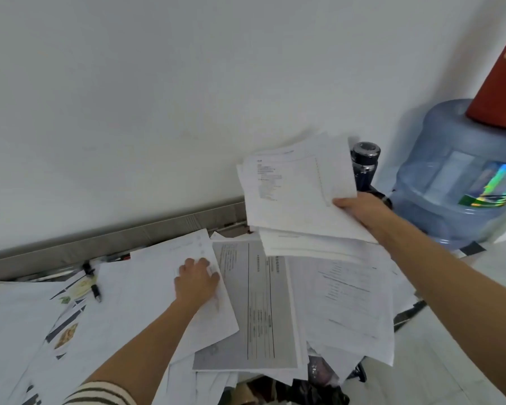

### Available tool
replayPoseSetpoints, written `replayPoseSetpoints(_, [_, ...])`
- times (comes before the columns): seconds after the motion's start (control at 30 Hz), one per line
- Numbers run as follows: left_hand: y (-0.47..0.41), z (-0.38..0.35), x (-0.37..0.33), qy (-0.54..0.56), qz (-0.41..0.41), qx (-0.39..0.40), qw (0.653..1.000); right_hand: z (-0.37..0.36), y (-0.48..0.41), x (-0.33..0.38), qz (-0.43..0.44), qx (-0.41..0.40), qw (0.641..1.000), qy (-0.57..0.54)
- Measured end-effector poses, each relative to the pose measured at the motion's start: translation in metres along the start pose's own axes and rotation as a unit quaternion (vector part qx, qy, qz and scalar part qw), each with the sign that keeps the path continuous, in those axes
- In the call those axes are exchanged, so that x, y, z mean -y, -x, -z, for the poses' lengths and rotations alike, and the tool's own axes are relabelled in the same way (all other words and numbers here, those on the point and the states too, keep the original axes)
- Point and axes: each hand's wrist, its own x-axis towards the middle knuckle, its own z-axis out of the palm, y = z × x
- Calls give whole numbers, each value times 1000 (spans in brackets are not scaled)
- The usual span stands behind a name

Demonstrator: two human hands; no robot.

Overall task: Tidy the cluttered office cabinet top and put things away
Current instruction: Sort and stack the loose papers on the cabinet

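1. My right hand (362, 210) grips a sheaf of papers (292, 194) by its lower right corner, thumb on top and fingers underneath. The sheaf is lifted and tilted up toward the wall (158, 97).
2. My left hand (197, 280) lies palm down on a white sheet (158, 290), fingers spread and nearly straight. It presses the sheet and grips nothing.
3. The rest of the clutter is still spread out: loose papers (348, 293) overlap across the counter (410, 314) and hide almost all of it, so only a dark edge shows at the right.
4. A grey printed sheet (260, 302) lies just beside my left hand, partly under the white sheet.
5. A black pen (95, 291) lies to the left among the papers, near a grey strip (100, 249) that runs along the foot of the wall.
6. Behind the lifted sheaf stands a dark bottle (364, 165) with a shiny cap, its lower part hidden by the paper.
7. Further right sits a blue water jug (462, 182) with a red cone-shaped thing (500, 92) on top of it.
8. My left arm shows a striped sleeve (103, 394) at the bottom edge; my right forearm is bare.
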Motion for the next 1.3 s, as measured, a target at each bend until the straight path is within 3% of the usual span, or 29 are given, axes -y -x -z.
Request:
replayPoseSetpoints(0.13, [13, 9, 48, -1, 119, -63, 991, -41, 3, -49, -78, 72, 994, -7])
replayPoseSetpoints(0.3, [22, 20, 95, 60, 230, -57, 970, -83, 12, -103, -114, 48, 988, 89])
replayPoseSetpoints(0.43, [23, 17, 100, 25, 130, -10, 991, -105, 18, -115, -81, 35, 986, 140])
replayPoseSetpoints(0.53, [25, 11, 90, 39, 47, 33, 998, -114, 20, -112, -78, 45, 992, 91])
replayPoseSetpoints(0.63, [29, 12, 80, 63, -7, 56, 996, -116, 23, -112, -61, -6, 997, 51])
replayPoseSetpoints(0.73, [31, 15, 73, 144, -32, 71, 986, -120, 27, -115, -87, -3, 996, 12])
replayPoseSetpoints(0.8, [32, 18, 69, 240, -14, 72, 968, -126, 33, -117, -100, 33, 994, 24])
replayPoseSetpoints(0.93, [34, 24, 56, 460, 100, 83, 878, -134, 44, -120, -89, 109, 988, 62])
replayPoseSetpoints(1.07, [32, 25, 55, 548, 136, 128, 816, -130, 41, -124, -40, 84, 993, 73])
replayPoseSetpoints(1.2, [28, 22, 56, 518, 138, 106, 838, -109, 34, -122, -77, 29, 991, 102])
replayPoseSetpoints(1.3, [26, 22, 51, 505, 134, 109, 846, -93, 36, -102, 16, -3, 985, 174])
